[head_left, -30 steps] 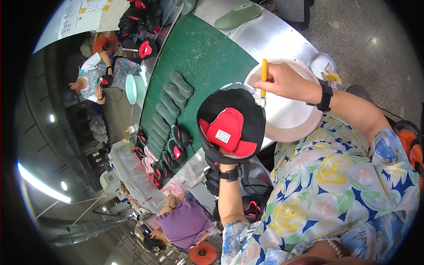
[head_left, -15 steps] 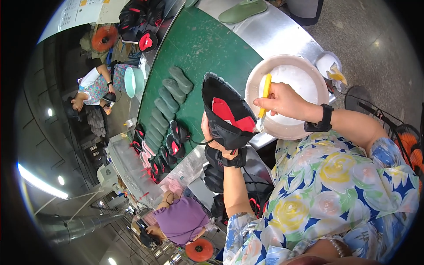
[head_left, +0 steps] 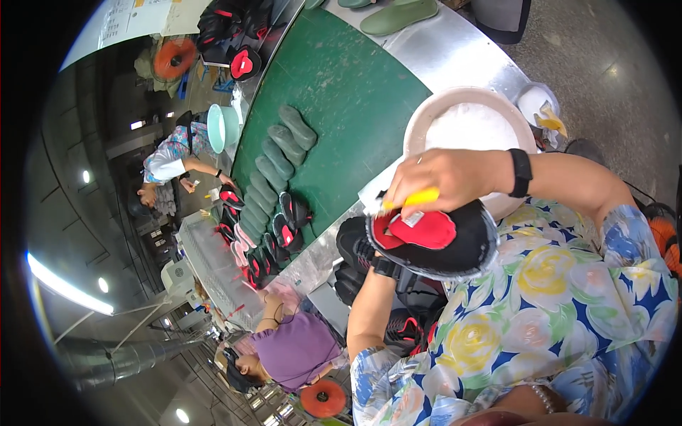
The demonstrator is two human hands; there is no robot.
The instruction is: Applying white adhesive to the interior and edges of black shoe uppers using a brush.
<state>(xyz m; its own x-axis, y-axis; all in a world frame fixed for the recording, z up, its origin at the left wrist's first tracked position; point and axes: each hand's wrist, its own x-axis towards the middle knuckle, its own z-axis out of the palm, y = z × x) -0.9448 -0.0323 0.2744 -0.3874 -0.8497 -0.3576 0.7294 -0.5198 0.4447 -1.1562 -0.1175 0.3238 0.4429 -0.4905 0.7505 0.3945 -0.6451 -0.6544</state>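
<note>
My right hand (head_left: 444,174) is closed round the yellow handle of a brush (head_left: 420,199), over the edge of a black shoe upper (head_left: 472,238). Inside the upper, red lining (head_left: 430,231) carries a small white label. The upper is tilted with its wide, grey-edged opening towards me. My left hand supports it from beneath; the upper hides those fingers, and only the left wrist with a dark band (head_left: 386,267) shows. Just beyond my right hand stands a pale basin (head_left: 418,121) of white liquid, partly covered by that hand and the upper.
Grey-green shoe-shaped pieces (head_left: 273,174) line the green belt (head_left: 355,99), with black-and-red shoes (head_left: 288,234) near them. A green shoe form (head_left: 401,15) lies on the metal edge. A small white container (head_left: 536,103) stands beside the basin. Two co-workers (head_left: 174,160) are at the left.
The upper has swung round to the right and turned its opening towards me. My right hand has come down from over the basin to the upper's edge with the brush.
</note>
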